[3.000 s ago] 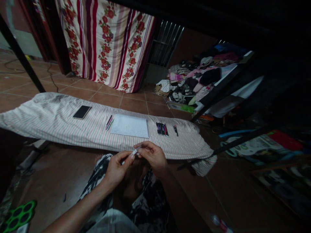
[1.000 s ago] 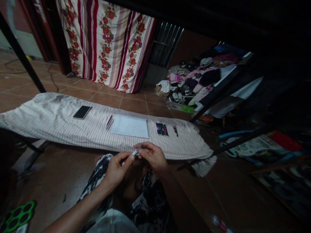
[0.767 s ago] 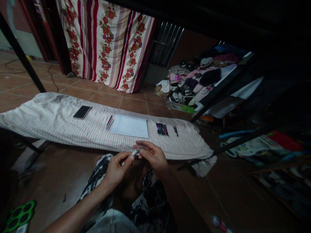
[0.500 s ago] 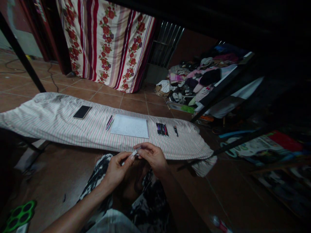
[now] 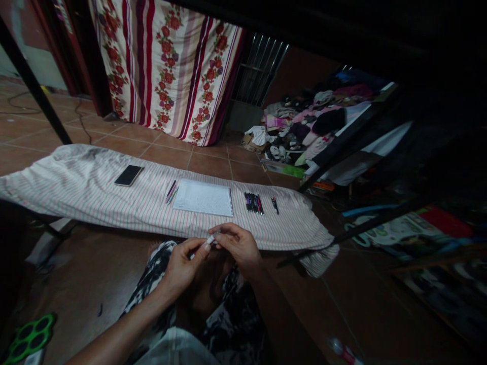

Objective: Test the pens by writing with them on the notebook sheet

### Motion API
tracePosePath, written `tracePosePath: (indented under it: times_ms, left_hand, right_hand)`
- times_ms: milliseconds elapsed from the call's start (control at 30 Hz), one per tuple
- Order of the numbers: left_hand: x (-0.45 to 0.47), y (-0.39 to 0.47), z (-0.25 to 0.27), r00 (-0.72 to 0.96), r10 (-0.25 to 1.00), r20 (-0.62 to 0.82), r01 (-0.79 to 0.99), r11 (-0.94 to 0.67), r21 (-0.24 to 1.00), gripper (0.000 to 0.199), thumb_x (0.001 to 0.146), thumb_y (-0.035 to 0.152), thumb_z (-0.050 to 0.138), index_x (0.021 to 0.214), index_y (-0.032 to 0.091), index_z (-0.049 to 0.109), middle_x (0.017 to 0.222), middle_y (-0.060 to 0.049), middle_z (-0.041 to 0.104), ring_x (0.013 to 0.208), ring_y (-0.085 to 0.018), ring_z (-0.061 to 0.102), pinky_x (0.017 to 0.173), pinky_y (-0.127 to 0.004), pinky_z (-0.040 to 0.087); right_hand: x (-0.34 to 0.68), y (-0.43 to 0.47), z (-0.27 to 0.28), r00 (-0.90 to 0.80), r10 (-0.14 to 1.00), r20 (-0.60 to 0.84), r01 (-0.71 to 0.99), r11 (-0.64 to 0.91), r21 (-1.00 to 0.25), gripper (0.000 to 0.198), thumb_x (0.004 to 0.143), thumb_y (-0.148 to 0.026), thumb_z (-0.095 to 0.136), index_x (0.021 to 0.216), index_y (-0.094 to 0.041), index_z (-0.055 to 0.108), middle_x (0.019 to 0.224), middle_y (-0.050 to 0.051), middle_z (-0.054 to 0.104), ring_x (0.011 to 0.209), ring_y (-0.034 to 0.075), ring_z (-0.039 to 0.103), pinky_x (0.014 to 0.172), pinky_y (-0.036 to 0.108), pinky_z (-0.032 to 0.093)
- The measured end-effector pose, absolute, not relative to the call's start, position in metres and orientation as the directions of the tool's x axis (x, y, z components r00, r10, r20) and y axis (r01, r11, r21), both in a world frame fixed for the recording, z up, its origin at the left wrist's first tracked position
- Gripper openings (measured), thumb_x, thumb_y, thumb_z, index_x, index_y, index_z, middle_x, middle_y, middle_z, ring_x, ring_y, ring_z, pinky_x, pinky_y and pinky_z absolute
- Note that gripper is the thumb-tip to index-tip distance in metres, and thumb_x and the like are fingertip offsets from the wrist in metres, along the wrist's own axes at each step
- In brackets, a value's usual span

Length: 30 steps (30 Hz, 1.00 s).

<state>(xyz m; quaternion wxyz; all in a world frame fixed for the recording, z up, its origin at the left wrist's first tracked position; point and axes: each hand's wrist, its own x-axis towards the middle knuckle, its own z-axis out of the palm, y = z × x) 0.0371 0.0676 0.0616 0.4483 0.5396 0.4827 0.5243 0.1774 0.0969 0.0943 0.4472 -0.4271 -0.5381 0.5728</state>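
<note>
Both my hands meet over my lap, just in front of a long board covered in pink-striped cloth [image 5: 95, 197]. My left hand [image 5: 182, 266] and my right hand [image 5: 238, 246] pinch a small whitish pen [image 5: 210, 238] between their fingertips, one at each end. On the board beyond lie an open spiral notebook [image 5: 203, 197], two pens [image 5: 171, 191] left of it, a row of several dark pens [image 5: 253, 202] right of it, and one more pen [image 5: 274, 204] further right.
A black phone [image 5: 128, 175] lies on the board's left part. A floral striped curtain [image 5: 167, 66] hangs behind. A pile of clothes [image 5: 304, 126] sits at the back right. Dark metal bars [image 5: 380, 218] cross the right side. A green ring tray [image 5: 26, 337] lies on the tiled floor.
Almost nothing differs: my fingers shift slightly on the small pen, and both hands stay in the same spot over my lap.
</note>
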Motion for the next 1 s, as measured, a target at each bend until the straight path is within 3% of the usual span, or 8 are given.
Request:
tracePosePath:
  times_ms: [167,433,667,867,1000]
  left_hand:
    - [0.0357,0.0672,0.0614,-0.010,0.991,0.132,0.053,-0.132,0.990,0.021,0.073,0.029,0.057,0.079,0.015,0.070,0.069,-0.004,0.069,0.067,-0.017,0.061,0.063,-0.025,0.047]
    - [0.0379,0.0678,0.0622,-0.011,0.990,0.142,0.052,-0.141,0.989,0.020,0.073,0.029,0.056,0.077,0.015,0.070,0.068,-0.003,0.068,0.066,-0.016,0.060,0.062,-0.024,0.047]
    - [0.0365,0.0676,0.0630,-0.010,0.990,0.138,0.053,-0.137,0.989,0.020,0.072,0.030,0.057,0.076,0.015,0.070,0.067,-0.003,0.068,0.065,-0.016,0.059,0.061,-0.024,0.046]
    - [0.0375,0.0669,0.0677,-0.005,0.990,0.139,0.047,-0.139,0.989,0.021,0.072,0.030,0.057,0.079,0.015,0.071,0.066,-0.003,0.068,0.064,-0.016,0.059,0.060,-0.024,0.046]
    - [0.0374,0.0668,0.0654,-0.007,0.989,0.147,0.056,-0.146,0.988,0.021,0.072,0.030,0.057,0.079,0.015,0.071,0.065,-0.003,0.068,0.063,-0.016,0.059,0.060,-0.024,0.046]
  right_hand:
    - [0.1788,0.0958,0.0929,-0.243,0.970,-0.030,-0.096,-0.055,-0.994,0.031,0.067,-0.032,0.068,0.094,-0.019,0.064,0.091,0.006,0.068,0.070,0.013,0.061,0.062,0.025,0.048]
    - [0.1768,0.0968,0.0941,-0.218,0.976,-0.016,-0.057,-0.029,-0.998,0.017,0.066,-0.031,0.069,0.077,-0.018,0.067,0.070,0.001,0.065,0.061,0.010,0.057,0.058,0.022,0.045]
    - [0.1786,0.0959,0.0917,-0.227,0.974,-0.018,-0.129,-0.049,-0.990,0.028,0.064,-0.030,0.070,0.089,-0.020,0.064,0.088,0.005,0.068,0.069,0.012,0.060,0.060,0.023,0.046]
    - [0.1783,0.0950,0.0931,-0.228,0.974,0.004,-0.052,-0.008,-0.999,0.019,0.068,-0.032,0.067,0.080,-0.018,0.068,0.076,0.002,0.067,0.064,0.011,0.059,0.059,0.023,0.046]
    - [0.1788,0.0961,0.0914,-0.239,0.971,0.006,-0.065,-0.010,-0.998,0.019,0.067,-0.031,0.068,0.079,-0.018,0.064,0.081,0.003,0.067,0.066,0.011,0.059,0.059,0.023,0.047]
